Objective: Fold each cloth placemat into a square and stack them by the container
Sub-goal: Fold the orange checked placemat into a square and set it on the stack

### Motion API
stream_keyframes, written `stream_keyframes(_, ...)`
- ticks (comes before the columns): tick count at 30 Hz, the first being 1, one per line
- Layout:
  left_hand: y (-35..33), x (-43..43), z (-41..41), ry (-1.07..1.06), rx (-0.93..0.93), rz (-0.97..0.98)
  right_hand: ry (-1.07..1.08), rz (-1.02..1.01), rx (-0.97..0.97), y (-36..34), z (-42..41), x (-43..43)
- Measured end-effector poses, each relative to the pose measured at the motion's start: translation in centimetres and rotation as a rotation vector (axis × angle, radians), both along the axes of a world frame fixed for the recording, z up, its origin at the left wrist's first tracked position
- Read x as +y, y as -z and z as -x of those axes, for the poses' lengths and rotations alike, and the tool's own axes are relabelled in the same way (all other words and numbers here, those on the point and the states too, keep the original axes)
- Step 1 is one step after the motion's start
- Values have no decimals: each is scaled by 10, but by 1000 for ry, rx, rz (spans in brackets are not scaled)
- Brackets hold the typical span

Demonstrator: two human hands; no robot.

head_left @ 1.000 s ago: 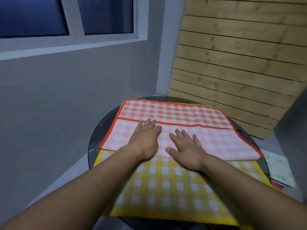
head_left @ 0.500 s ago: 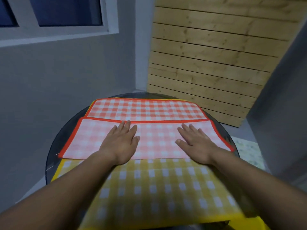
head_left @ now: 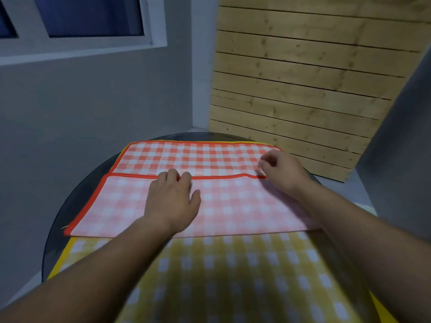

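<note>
Flatly folded red-check cloth placemat (head_left: 233, 206); right hand (head_left: 283, 173) fingers (head_left: 265, 163) pinch hem (head_left: 221, 177), left hand (head_left: 172, 201) unclear.

I have one view to work from, the wide-angle camera worn on the head. It looks forward and down across the round worktop (head_left: 67, 215) from its near side. It sits close enough that both forearms run in from the bottom corners, and the left hand (head_left: 171, 201) and right hand (head_left: 282, 170) land mid-frame. The yellow placemat (head_left: 233, 276) fills the foreground, with the red checked placemat (head_left: 233, 201) just beyond. Past the far rim the lens faces a room corner: grey wall (head_left: 81, 101) and window (head_left: 93, 15) on the left, wooden slat wall (head_left: 303, 78) on the right, its boards running tilted
</note>
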State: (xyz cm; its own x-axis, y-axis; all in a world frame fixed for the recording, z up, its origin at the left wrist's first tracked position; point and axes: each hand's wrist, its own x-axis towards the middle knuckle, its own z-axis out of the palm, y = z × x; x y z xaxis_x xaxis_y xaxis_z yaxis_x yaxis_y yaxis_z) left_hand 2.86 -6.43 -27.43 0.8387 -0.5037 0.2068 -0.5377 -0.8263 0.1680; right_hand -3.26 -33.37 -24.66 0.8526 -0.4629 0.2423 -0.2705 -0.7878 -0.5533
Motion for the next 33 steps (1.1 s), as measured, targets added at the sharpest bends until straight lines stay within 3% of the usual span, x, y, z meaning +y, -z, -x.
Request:
stream_keyframes(4,10,0,-3,-32,29,67,-44,-199,-5,9,-59,-19)
stream_keyframes(14,17,-3,-9,-71,20,110,-67,-72,64,17,-139,-38)
stream_keyframes(26,17,-3,-10,-75,23,106,-89,-119,58,15,-150,-42)
stream_keyframes(33,15,-3,-9,-74,41,104,-104,-45,46,4,-146,-39)
